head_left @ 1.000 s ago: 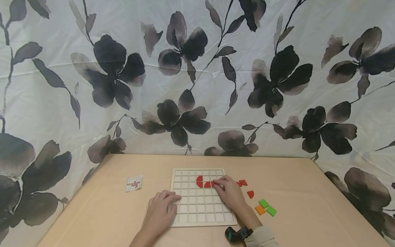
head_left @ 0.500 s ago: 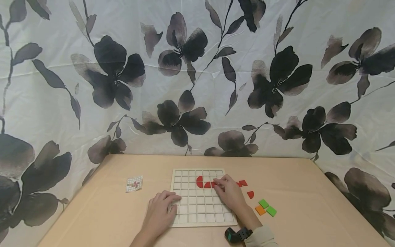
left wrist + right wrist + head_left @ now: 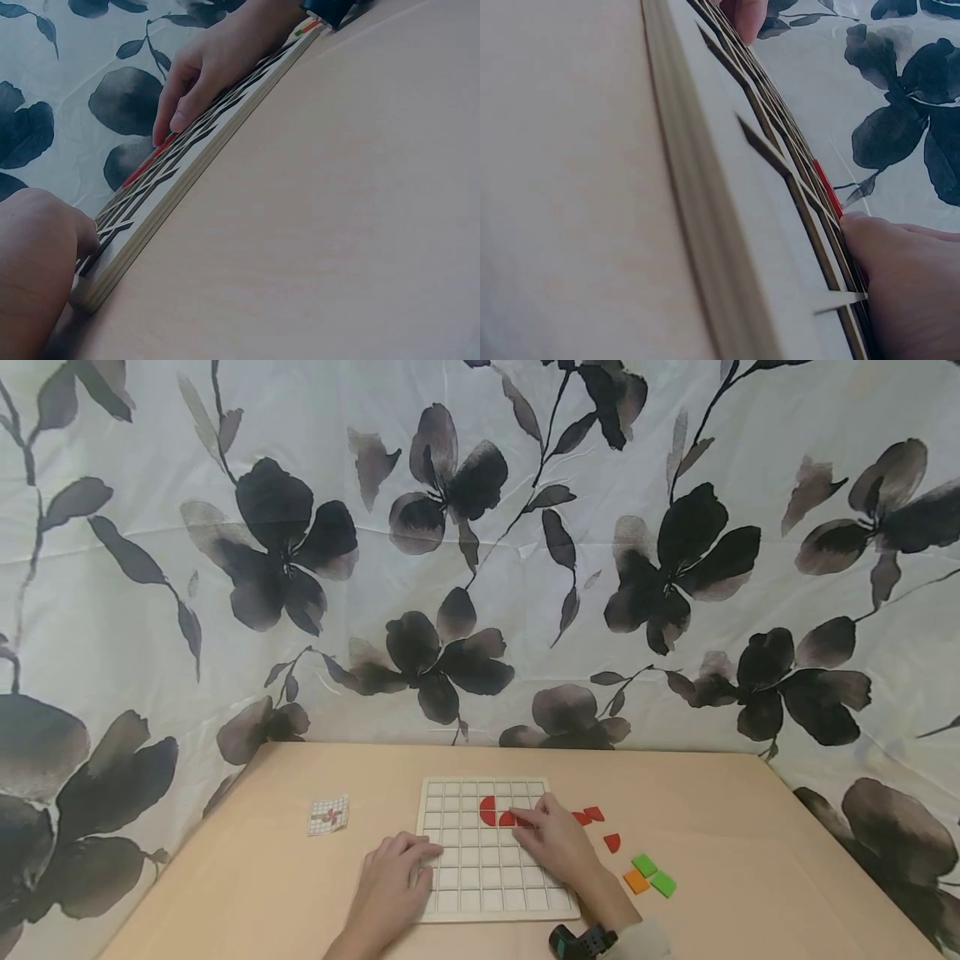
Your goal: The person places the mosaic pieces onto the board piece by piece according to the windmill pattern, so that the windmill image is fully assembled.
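A square white grid board [image 3: 472,893] with a pale wooden edge lies on the table in front of me. Red rounded pieces [image 3: 487,811] sit in its upper rows, in a line toward the right. My right hand [image 3: 558,843] reaches over the board's right side; its index finger and thumb, somewhat apart, touch down at the red pieces and partly hide one. In the right wrist view, the thumb [image 3: 862,236] rests by a red strip [image 3: 827,187]. My left hand [image 3: 393,881] rests on the board's left edge with relaxed fingers.
Loose red pieces [image 3: 612,842] lie right of the board. Nearer are two green squares [image 3: 663,883] and an orange square [image 3: 636,882]. A small printed grid card [image 3: 327,817] lies at the left. A floral cloth [image 3: 525,568] hangs behind the table [image 3: 247,877].
The right hand's fingertips have shifted slightly left along the red pieces. The left hand stays on the board's edge. The whole head view has dropped a little in frame.
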Tool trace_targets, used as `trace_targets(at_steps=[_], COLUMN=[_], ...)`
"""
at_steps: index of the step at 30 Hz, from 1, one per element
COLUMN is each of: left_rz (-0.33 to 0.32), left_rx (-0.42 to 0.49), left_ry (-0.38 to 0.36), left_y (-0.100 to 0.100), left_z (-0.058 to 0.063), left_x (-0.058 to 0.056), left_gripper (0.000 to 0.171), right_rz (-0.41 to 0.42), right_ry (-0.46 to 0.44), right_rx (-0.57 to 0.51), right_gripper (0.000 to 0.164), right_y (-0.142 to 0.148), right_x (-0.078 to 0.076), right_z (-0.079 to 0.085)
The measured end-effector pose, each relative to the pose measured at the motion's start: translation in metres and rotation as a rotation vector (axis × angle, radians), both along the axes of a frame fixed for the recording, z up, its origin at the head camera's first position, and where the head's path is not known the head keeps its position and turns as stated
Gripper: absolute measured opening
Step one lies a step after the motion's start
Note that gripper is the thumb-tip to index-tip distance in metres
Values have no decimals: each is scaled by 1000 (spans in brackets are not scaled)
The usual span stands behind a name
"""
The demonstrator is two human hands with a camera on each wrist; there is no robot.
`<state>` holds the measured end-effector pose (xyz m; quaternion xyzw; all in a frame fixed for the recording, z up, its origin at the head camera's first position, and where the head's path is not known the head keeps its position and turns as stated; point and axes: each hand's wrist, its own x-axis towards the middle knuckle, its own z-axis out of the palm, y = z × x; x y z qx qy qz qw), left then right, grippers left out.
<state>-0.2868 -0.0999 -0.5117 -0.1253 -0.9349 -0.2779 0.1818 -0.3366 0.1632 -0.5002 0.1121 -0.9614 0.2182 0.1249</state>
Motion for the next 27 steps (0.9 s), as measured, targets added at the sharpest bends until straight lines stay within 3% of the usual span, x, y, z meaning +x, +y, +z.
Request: trace_targets(at_steps=[7, 14, 27], left_rz=[-18, -15, -7], left_rx=[3, 6, -4], left_ry=[-11, -37, 32], left_y=[2, 3, 1], left_z=[-9, -10, -3], left_x=[7, 11, 2], left_gripper=[23, 24, 24], right_rz=[-1, 0, -13], right_ry=[-15, -29, 37], right_rx=[3, -31, -38], right_gripper=[37, 35, 32], right_y=[4, 5, 3], right_x=[6, 6, -2], right_z=[-10, -19, -9])
